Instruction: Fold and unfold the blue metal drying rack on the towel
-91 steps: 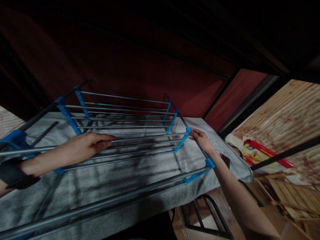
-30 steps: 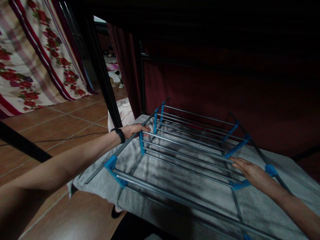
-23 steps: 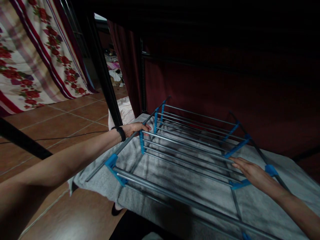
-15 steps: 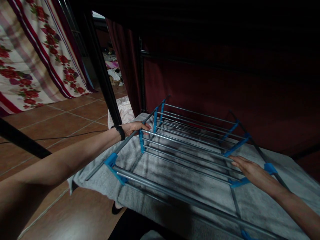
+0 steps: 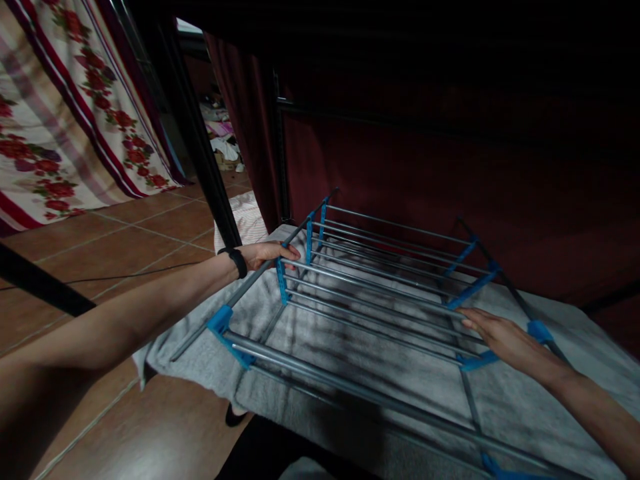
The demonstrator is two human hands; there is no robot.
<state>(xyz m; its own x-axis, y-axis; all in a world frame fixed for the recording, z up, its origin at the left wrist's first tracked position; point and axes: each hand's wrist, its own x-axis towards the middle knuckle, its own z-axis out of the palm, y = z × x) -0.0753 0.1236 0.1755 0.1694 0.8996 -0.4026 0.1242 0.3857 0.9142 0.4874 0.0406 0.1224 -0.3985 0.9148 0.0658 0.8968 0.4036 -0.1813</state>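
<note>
A drying rack (image 5: 345,380) of grey metal tubes with blue plastic joints lies across a grey blanket (image 5: 320,340) in front of me. My left hand (image 5: 275,253), with a black band at the wrist, is closed around the rack's left side tube beside a blue joint. On the right, my right hand (image 5: 493,331) grips the right end of a middle crossbar near another blue joint. Its fingertips curl over the bar and are partly hidden. The rack's near right corner runs out of the bottom of the view.
A black metal post (image 5: 213,173) rises left of the blanket, with a dark beam overhead. Dark red curtain (image 5: 425,167) hangs behind the rack. A floral cloth (image 5: 75,120) hangs at the far left over tiled floor (image 5: 145,233), where a thin cable (image 5: 125,275) runs.
The view has shifted very slightly. Both hands keep their places on the rack, and the rack has hardly moved.
</note>
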